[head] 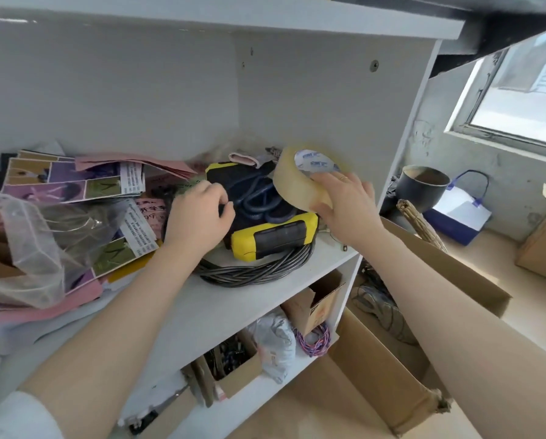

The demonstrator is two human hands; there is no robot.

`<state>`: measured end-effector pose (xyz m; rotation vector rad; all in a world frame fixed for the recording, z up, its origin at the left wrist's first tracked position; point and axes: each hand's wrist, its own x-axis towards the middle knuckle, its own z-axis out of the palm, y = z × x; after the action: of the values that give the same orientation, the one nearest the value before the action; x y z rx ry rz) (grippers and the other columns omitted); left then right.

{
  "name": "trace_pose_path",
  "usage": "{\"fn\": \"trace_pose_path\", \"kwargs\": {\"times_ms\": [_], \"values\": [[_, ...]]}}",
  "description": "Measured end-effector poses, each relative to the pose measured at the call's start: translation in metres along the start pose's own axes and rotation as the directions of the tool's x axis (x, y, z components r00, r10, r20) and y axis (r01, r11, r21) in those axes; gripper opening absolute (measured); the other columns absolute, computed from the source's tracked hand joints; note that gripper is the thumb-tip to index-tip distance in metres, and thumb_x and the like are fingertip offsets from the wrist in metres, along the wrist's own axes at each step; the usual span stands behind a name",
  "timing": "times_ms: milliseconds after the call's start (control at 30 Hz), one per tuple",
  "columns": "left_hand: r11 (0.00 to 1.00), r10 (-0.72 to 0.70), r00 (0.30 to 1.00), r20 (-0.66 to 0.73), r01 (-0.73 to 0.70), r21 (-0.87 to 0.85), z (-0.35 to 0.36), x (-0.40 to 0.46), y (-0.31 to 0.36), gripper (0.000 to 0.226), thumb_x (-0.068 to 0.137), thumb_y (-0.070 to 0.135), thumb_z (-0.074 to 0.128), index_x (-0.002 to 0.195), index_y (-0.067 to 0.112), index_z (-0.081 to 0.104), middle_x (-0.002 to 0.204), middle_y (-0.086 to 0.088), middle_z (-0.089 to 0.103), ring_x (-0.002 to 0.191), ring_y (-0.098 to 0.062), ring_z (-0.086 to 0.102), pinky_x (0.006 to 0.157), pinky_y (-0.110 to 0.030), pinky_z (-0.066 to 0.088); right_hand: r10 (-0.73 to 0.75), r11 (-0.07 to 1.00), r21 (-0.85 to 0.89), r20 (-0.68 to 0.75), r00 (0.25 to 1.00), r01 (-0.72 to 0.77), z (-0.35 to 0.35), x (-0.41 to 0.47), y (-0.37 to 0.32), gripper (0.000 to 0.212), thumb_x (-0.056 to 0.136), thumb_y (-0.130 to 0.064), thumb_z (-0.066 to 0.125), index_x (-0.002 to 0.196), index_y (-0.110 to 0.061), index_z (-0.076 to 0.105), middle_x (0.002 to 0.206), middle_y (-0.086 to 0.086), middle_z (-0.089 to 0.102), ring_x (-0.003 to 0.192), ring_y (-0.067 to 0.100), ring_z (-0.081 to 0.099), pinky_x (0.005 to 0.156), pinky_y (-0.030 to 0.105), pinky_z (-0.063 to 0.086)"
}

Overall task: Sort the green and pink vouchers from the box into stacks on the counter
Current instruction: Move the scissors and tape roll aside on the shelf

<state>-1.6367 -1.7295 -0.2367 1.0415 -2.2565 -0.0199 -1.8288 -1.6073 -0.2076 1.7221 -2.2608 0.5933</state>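
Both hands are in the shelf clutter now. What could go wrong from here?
1. The right hand holds the tape roll tilted over the yellow and black case; it could slip and roll off the shelf.
2. The left hand works beside the case, which sits on a cable coil; a nudge may tip it.

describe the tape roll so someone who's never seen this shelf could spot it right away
On the white shelf, look right of the paper clutter to the yellow and black device sitting on coiled cable. The tape roll, gripped by the right hand, leans above it: the only round, translucent tan thing there.
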Motion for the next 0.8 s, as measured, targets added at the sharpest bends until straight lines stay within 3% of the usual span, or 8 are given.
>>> {"fn": "trace_pose_path", "kwargs": {"times_ms": [100,233,400,567,667,733,800], "values": [[0.999,-0.046,0.998,0.031,0.045,0.020,-0.012,-0.011,-0.020,0.013,0.087,0.020,0.056,0.086,0.007,0.060,0.092,-0.011,0.058,0.082,-0.032,0.058,0.074,-0.039,0.045,-0.049,0.999,-0.009,0.047,0.998,0.049,0.008,0.033,-0.019,0.047,0.093,-0.018,0.049,0.138,-0.024,0.038,0.142,0.001,0.042,0.127,0.025,0.033,0.100,0.036,0.022],[0.999,-0.049,0.997,0.066,0.049,0.012,-0.020,-0.018,-0.030,0.015,0.087,0.020,0.056,0.095,0.007,0.061,0.099,-0.010,0.058,0.087,-0.031,0.058,0.077,-0.043,0.048,-0.118,0.986,-0.101,0.126,0.985,0.131,0.030,0.061,-0.042,0.052,0.092,-0.012,0.048,0.140,-0.024,0.034,0.143,0.002,0.041,0.129,0.027,0.031,0.104,0.039,0.023],[0.998,-0.052,0.995,0.084,0.055,-0.033,-0.025,-0.019,-0.027,0.019,0.088,0.022,0.054,0.102,0.010,0.059,0.103,-0.007,0.057,0.093,-0.027,0.057,0.080,-0.045,0.049,-0.106,0.976,-0.176,0.145,0.984,0.131,0.038,0.074,-0.048,0.055,0.090,-0.012,0.052,0.140,-0.024,0.033,0.144,0.006,0.038,0.130,0.028,0.031,0.108,0.041,0.022],[0.996,-0.056,0.998,0.041,0.058,-0.067,-0.028,-0.021,-0.020,0.018,0.088,0.021,0.054,0.102,0.011,0.059,0.096,-0.004,0.056,0.086,-0.025,0.056,0.077,-0.042,0.049,-0.204,0.975,-0.095,0.003,0.979,0.203,0.028,0.056,-0.039,0.049,0.090,-0.024,0.055,0.137,-0.018,0.041,0.139,0.005,0.042,0.130,0.027,0.031,0.103,0.037,0.027],[0.993,-0.067,0.996,0.053,0.071,-0.090,-0.032,-0.023,-0.014,0.018,0.087,0.021,0.055,0.100,0.010,0.060,0.089,-0.002,0.053,0.083,-0.026,0.056,0.076,-0.041,0.049,-0.241,0.971,-0.016,-0.090,0.966,0.240,0.023,0.036,-0.031,0.038,0.090,-0.023,0.055,0.126,-0.013,0.053,0.129,0.009,0.052,0.122,0.030,0.040,0.096,0.039,0.033],[0.991,-0.075,0.994,0.084,0.083,-0.103,-0.038,-0.028,-0.009,0.018,0.087,0.019,0.055,0.100,0.009,0.060,0.092,-0.004,0.056,0.087,-0.026,0.057,0.077,-0.041,0.049,-0.251,0.968,0.014,-0.050,0.967,0.251,0.020,0.019,-0.029,0.032,0.089,-0.021,0.056,0.120,-0.012,0.057,0.123,0.009,0.056,0.116,0.031,0.046,0.092,0.038,0.036],[0.979,-0.123,0.967,0.221,0.156,-0.135,-0.060,-0.028,0.005,0.019,0.087,0.019,0.054,0.102,0.008,0.060,0.100,-0.007,0.059,0.093,-0.026,0.057,0.080,-0.042,0.049,-0.245,0.969,0.054,0.155,0.957,0.240,-0.006,0.006,-0.030,0.034,0.089,-0.021,0.055,0.122,-0.012,0.055,0.126,0.007,0.054,0.117,0.028,0.045,0.093,0.038,0.037]]}}
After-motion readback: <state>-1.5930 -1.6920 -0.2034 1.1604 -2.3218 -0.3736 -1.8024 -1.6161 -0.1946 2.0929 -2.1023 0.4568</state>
